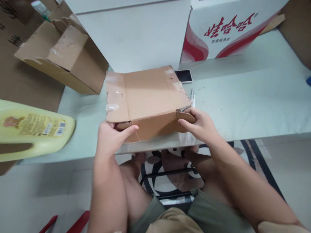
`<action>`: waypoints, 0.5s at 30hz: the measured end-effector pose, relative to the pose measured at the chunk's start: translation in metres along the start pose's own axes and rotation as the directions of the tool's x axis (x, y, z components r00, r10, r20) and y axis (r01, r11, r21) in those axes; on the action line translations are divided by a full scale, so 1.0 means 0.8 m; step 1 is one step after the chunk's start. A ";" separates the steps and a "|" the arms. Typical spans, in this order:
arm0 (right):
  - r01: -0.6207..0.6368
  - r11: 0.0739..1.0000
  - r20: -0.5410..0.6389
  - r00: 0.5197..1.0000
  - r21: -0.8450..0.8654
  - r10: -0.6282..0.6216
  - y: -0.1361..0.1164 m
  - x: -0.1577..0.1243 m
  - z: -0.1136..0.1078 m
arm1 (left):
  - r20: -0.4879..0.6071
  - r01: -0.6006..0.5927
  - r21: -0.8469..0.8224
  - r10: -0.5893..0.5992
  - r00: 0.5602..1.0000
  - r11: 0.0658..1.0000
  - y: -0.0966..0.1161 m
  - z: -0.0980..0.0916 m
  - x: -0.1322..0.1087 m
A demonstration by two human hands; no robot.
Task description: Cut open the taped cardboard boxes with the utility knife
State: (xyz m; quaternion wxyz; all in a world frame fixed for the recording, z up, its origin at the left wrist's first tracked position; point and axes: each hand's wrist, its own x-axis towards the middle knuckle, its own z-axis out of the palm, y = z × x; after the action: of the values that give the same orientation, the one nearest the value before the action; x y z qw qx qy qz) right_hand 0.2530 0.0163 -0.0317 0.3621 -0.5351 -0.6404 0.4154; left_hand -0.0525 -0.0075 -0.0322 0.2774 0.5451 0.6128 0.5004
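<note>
A small brown cardboard box [155, 97] sits at the front edge of the table, its wide panel facing up and its front wall toward me. Bits of clear tape cling to the panel's left flap and its torn right edge. My left hand [110, 137] grips the box's front left corner, thumb along the front wall and fingers partly hidden behind a small flap. At the front right corner, my right hand [200, 124] pinches a rounded side flap [186, 117] between thumb and fingers. Clear plastic [187, 139] lies under that corner at the table edge.
Behind the box lie a phone [184, 76] and a slim metal tool [192, 97]. A plain white carton [138, 38] and a red-and-white carton [218, 35] stand at the back. Another cardboard box [80, 61] and a yellow jug [36, 129] are on the left.
</note>
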 end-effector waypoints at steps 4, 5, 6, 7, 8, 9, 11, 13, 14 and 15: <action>-0.020 0.978 -0.039 0.999 0.208 0.029 0.011 0.003 0.008 | 0.205 0.098 -0.237 -0.049 0.978 0.967 0.002 -0.012 -0.005; -0.017 0.966 -0.068 0.997 0.257 0.036 0.013 0.004 0.010 | 0.278 0.129 -0.326 -0.035 0.960 0.937 0.004 -0.015 -0.007; -0.016 0.954 -0.100 0.994 0.300 0.048 0.015 0.006 0.012 | 0.323 0.174 -0.389 -0.043 0.945 0.905 0.006 -0.018 -0.009; -0.016 0.940 -0.131 0.989 0.341 0.065 0.016 0.008 0.013 | 0.316 0.215 -0.425 -0.079 0.946 0.880 0.007 -0.019 -0.010; -0.019 0.925 -0.152 0.985 0.379 0.082 0.018 0.009 0.014 | 0.265 0.243 -0.437 -0.134 0.955 0.866 0.007 -0.019 -0.011; -0.027 0.913 -0.161 0.982 0.407 0.100 0.018 0.011 0.015 | 0.186 0.255 -0.434 -0.191 0.964 0.864 0.006 -0.018 -0.011; -0.059 0.903 -0.141 0.981 0.427 0.131 0.020 0.012 0.016 | 0.025 0.248 -0.405 -0.261 0.965 0.880 -0.001 -0.010 -0.008; -0.095 0.903 -0.097 0.984 0.419 0.149 0.023 0.012 0.017 | -0.049 0.227 -0.386 -0.265 0.963 0.894 -0.015 0.001 -0.001; -0.102 0.902 -0.080 0.986 0.419 0.149 0.026 0.012 0.017 | -0.077 0.223 -0.397 -0.274 0.959 0.890 -0.023 0.006 0.003; -0.097 0.897 -0.072 0.987 0.431 0.141 0.028 0.012 0.018 | -0.107 0.216 -0.418 -0.284 0.953 0.883 -0.031 0.011 0.007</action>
State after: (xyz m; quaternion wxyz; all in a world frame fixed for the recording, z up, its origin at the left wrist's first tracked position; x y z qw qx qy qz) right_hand 0.2472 0.0255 -0.0579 0.4759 -0.5018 -0.4810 0.5389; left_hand -0.0554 0.0028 -0.0569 0.3938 0.3496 0.5832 0.6186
